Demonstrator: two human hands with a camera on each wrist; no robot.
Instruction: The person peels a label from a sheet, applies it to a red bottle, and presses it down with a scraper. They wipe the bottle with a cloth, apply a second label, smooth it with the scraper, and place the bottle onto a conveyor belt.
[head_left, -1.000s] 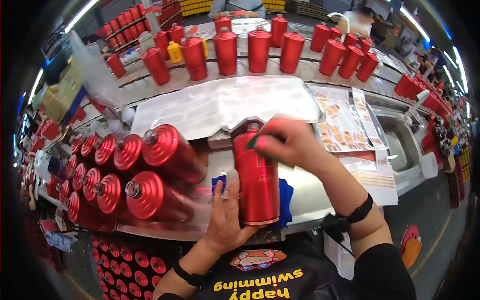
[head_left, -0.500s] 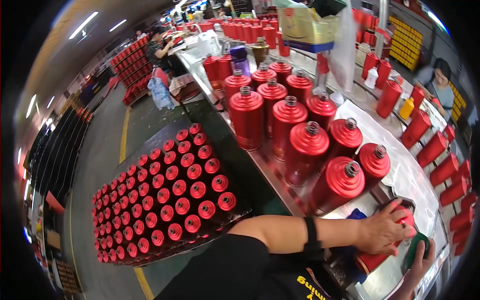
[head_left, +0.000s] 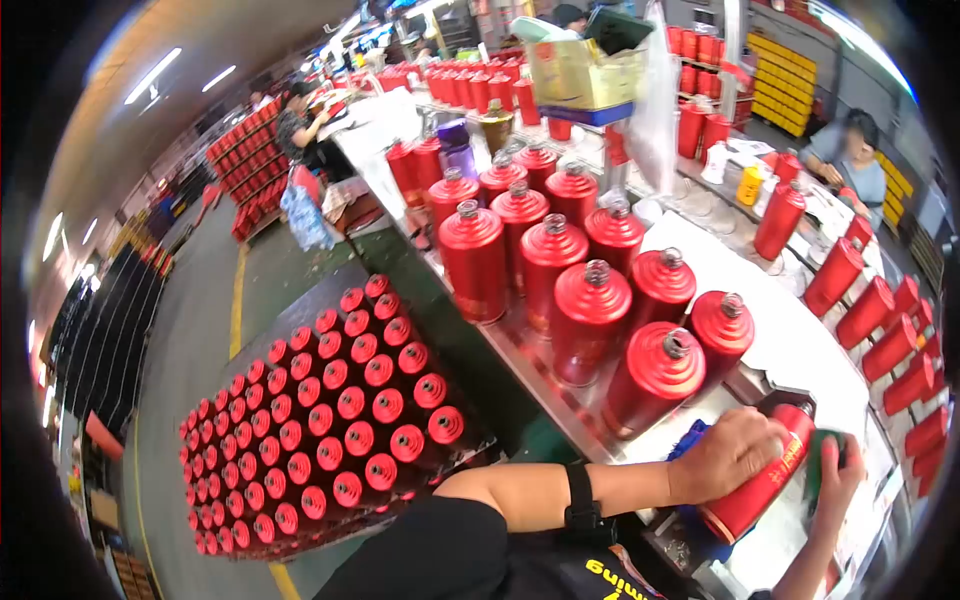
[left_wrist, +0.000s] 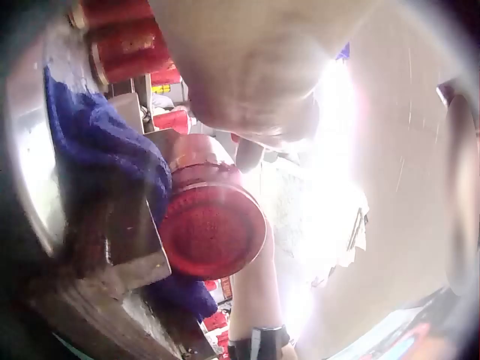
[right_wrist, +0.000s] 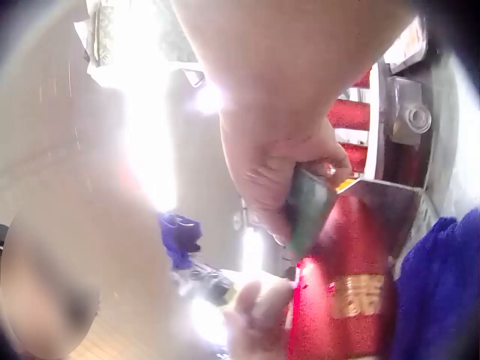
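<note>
A red bottle with gold lettering (head_left: 752, 492) lies tilted on the metal bench, its neck end against a dark bracket (head_left: 793, 397). My left hand (head_left: 728, 458) lies over the bottle's side with bent fingers. In the left wrist view the round base (left_wrist: 214, 231) faces the camera, beside a blue cloth (left_wrist: 105, 135). My right hand (head_left: 842, 478) pinches a dark green pad (head_left: 817, 465) beside the bottle. The right wrist view shows the green pad (right_wrist: 309, 210) between thumb and fingers, near the bottle's shoulder (right_wrist: 349, 225).
Several red bottles (head_left: 590, 300) stand upright on the bench left of the hands. Below the bench edge is a large group of red bottles (head_left: 320, 400). More bottles (head_left: 885, 310) line the far side. Two people (head_left: 850, 165) (head_left: 300, 125) sit farther off; a yellow box (head_left: 580, 75) is above.
The head view has swung far to the left since the first frame. The left hand has gone from the bottle's lower side to its upper side, and the bottle has been turned, showing gold lettering.
</note>
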